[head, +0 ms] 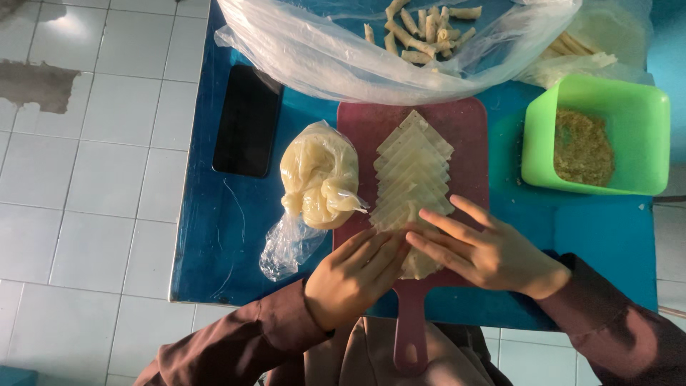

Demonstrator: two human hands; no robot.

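The pale wrapper sheets (413, 179) lie overlapped in a row on the pink cutting board (468, 132) on the blue table (214, 236), and they look thin, soft and easy to tear, so best taken by a free edge or corner. The left hand (355, 275) and right hand (486, 251) rest flat on the nearest sheet (fingers nearly straight, touching at the tips), each grip open and pressing, not pinching.

Thin translucent wrappers (413, 171), matt plastic board (468, 136)

Home kitchen setting. I work at a small blue bench (236, 236) over white floor tiles (86, 179): dark red cutting board (468, 143), stacked pastry wrappers (413, 171), green tub of filling (643, 114), bagged rolls (429, 32).
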